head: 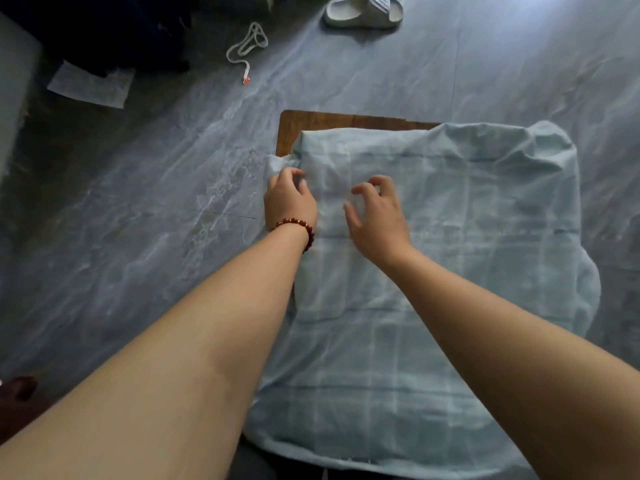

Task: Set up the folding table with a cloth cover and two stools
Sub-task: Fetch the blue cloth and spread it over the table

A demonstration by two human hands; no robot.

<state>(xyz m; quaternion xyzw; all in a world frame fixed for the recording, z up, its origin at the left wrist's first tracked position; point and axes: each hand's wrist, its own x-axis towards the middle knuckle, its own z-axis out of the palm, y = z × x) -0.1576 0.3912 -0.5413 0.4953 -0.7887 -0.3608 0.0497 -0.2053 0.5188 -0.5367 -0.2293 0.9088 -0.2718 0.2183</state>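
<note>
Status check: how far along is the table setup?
Done: the table is up, cloth draped over most of it. In hand: left hand seems to pinch the cloth's left edge, right hand beside it; the far-left wooden corner is bare. Left: cover that corner; no stools in view.

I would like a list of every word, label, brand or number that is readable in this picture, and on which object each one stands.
No text can be read in this picture.
The sheet of paper at upper left: faint marks, too blurred to read.
The slipper: a striped patch only, no legible brand.
The cloth: a check pattern, no words.
The table corner: bare wood, no label.
</note>
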